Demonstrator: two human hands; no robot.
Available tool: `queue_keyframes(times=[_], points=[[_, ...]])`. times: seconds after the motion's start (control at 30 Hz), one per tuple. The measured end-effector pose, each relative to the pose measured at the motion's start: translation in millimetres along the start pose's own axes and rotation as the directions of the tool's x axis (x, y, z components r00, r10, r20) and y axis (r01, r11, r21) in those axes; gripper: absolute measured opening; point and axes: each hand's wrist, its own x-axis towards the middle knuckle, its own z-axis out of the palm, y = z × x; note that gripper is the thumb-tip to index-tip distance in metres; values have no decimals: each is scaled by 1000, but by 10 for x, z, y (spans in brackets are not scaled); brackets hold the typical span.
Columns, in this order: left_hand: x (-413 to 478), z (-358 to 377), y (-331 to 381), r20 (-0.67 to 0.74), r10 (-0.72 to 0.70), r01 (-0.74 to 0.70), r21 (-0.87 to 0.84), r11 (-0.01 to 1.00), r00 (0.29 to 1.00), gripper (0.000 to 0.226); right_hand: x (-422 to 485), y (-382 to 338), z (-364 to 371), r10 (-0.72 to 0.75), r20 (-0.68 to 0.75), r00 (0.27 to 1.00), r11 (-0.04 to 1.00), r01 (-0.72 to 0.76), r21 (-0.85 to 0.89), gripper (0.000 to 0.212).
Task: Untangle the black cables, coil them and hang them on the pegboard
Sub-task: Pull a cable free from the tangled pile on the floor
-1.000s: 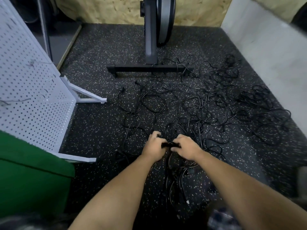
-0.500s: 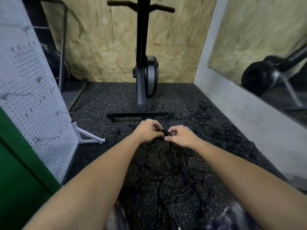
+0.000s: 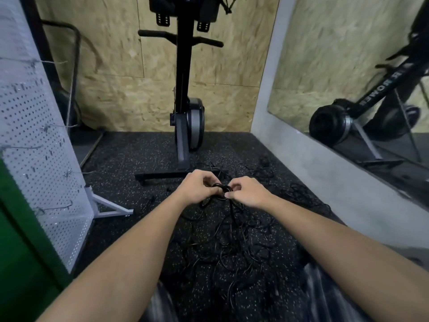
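I record the left hand (image 3: pixel 197 187) and the right hand (image 3: pixel 248 192) close together in front of the body, raised above the floor, with a coil of black cable (image 3: pixel 221 189) between them.

Left hand: fingers curled round the left side of the coil. Right hand: thumb and forefinger pinch the right side, with the other fingers curled under. The coil is small and shows several tight loops, which I cannot count from here.

Strands run down from the coil toward the tangle of cables (image 3: pixel 232 240). I cannot tell where they join it. The tangle lies on the speckled black floor (image 3: pixel 139 154), under and between the forearms. It spreads right toward the base of the grey wall (image 3: pixel 313 173) and back as far as the foot of the rowing machine (image 3: pixel 183 89), which is stored upright against the chipboard wall (image 3: pixel 111 94).

The pegboard (image 3: pixel 34 135) stands at the left, well apart from the hands. It is white and perforated and rests on a white foot (image 3: pixel 109 208). Thin wire hooks (image 3: pixel 55 206) project from its face.

A green panel (image 3: pixel 21 252) occupies the lower left corner, in front of the pegboard. On the right wall a mirror (image 3: pixel 325 66) reflects a black machine with white lettering. The clothing at the bottom edge is blurred.
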Motion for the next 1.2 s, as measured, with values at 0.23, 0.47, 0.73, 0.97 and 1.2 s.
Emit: queue_keyframes(times=[0.23, 0.47, 0.73, 0.97, 1.2], points=[[43, -58, -54, -85, -28, 26, -26, 999, 996, 8, 263, 107, 124, -38, -50, 998, 980, 47, 195, 7], [102, -138, -86, -44, -90, 90, -7, 996, 995, 10, 386, 228, 221, -146, -16, 989, 917, 141, 373, 9], [-28, -124, -238, -45, -126, 124, -48, 991, 991, 12, 412, 345, 544, -151, -93, 984, 894, 176, 412, 8], [-118, -200, -134, -93, -188, 173, -149, 974, 978, 12, 290, 168, 571, -9, -35, 999, 719, 31, 695, 13], [-189, -287, -115, -114, -392, 332, -351, 875, 913, 10, 366, -24, 549, 103, 89, 991, 655, -135, 744, 11]])
